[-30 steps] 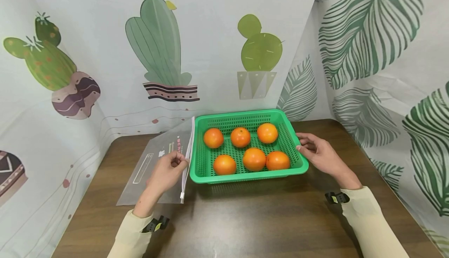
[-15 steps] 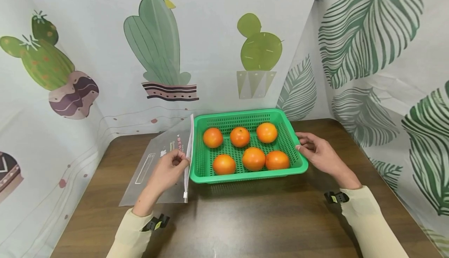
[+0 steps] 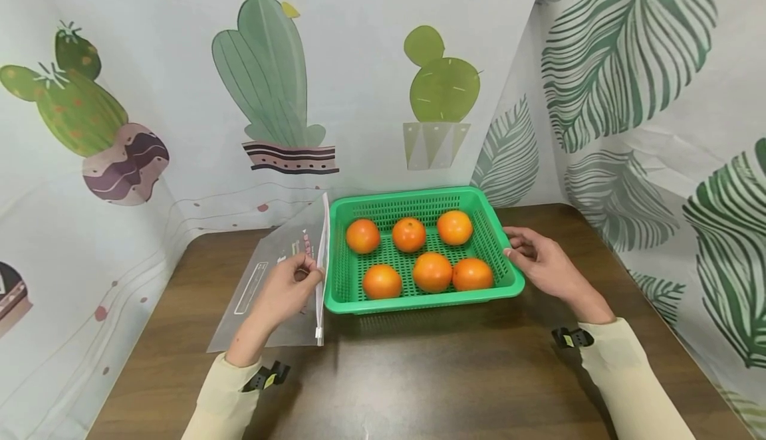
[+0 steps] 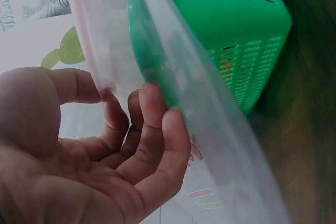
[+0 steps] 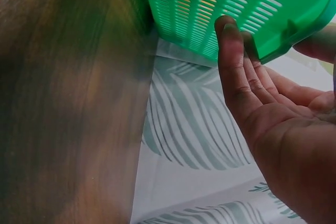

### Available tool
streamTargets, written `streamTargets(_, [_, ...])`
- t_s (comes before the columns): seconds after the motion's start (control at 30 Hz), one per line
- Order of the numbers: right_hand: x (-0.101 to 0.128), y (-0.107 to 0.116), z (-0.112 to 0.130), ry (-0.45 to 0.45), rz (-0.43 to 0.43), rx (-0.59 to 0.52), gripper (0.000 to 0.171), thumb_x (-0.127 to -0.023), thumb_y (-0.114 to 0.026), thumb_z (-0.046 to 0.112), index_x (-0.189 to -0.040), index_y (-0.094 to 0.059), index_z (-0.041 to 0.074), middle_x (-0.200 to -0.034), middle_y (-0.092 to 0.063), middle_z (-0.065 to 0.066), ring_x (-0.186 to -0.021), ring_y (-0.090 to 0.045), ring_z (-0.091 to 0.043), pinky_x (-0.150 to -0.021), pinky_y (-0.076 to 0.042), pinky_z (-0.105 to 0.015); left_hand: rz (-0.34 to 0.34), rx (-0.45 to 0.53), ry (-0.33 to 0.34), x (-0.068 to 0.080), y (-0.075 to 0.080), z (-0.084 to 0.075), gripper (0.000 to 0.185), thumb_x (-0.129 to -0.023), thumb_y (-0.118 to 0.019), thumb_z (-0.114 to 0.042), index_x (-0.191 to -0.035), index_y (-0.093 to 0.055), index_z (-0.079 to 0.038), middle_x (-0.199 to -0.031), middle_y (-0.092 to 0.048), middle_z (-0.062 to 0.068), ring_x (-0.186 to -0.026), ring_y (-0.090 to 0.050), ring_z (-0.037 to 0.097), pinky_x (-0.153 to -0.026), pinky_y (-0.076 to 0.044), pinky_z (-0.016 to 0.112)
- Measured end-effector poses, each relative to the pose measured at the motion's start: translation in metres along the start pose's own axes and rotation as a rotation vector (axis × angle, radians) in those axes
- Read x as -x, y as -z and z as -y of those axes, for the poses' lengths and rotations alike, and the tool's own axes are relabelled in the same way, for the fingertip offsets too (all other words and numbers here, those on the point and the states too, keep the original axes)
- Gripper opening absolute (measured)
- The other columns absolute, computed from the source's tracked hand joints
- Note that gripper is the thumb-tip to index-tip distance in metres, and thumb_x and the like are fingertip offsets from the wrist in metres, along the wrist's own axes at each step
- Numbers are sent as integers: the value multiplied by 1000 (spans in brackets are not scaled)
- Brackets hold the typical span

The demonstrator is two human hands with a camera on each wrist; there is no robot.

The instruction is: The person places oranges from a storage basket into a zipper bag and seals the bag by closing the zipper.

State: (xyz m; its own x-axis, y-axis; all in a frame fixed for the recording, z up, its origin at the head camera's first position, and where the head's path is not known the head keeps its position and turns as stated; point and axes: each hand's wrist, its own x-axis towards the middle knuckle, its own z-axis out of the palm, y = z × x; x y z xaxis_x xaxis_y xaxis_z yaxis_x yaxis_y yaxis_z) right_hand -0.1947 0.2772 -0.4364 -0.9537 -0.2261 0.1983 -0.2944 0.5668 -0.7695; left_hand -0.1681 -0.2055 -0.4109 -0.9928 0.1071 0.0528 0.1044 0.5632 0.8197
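Observation:
In the head view my left hand pinches the zipper edge of a clear slider bag between thumb and index finger. The left wrist view shows this pinch on the pinkish zip strip, the other fingers curled beside the plastic. Against the bag's mouth stands a green plastic basket holding several round orange-red fruits. My right hand grips the basket's right end, thumb at the rim and fingers on the outer wall, as the right wrist view also shows.
A brown wooden table lies under everything. White cloth with cactus and leaf prints hangs close behind the basket and along both sides. The bag's white slider sits at the near end of its zip.
My left hand has drawn the bag's zip edge slightly to the right, closer along the basket's left side. The right hand keeps its grip, and the fruits lie as before.

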Motion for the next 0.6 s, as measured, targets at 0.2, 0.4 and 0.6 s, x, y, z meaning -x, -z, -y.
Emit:
streamTargets(0.2, [-1,0,0,4,-6,13,47,-107,-62,8,-149,-49,-10,-116,-69,-23,-101,-71,-31,-78,-56,-17,19,62,16,-1,2,1,10,-100,-64,-10,-94,-59,-4,-67,-59,8,-54,-62,27,-48,-48,32])
streamTargets(0.4, [-1,0,2,5,-13,33,47,-107,-62,10,-148,-51,-8,-116,-68,-21,-102,-69,-29,-80,-55,-17,22,81,21,-1,4,0,7,-99,-63,-8,-95,-60,-3,-66,-58,12,-55,-64,35,-49,-51,33])
streamTargets(0.6, [-1,0,1,4,-7,31,46,-107,-62,10,-148,-51,-8,-115,-68,-20,-102,-69,-31,-80,-55,-17,25,57,17,0,4,0,7,-99,-64,-9,-95,-61,-4,-67,-61,16,-55,-65,32,-50,-49,32])
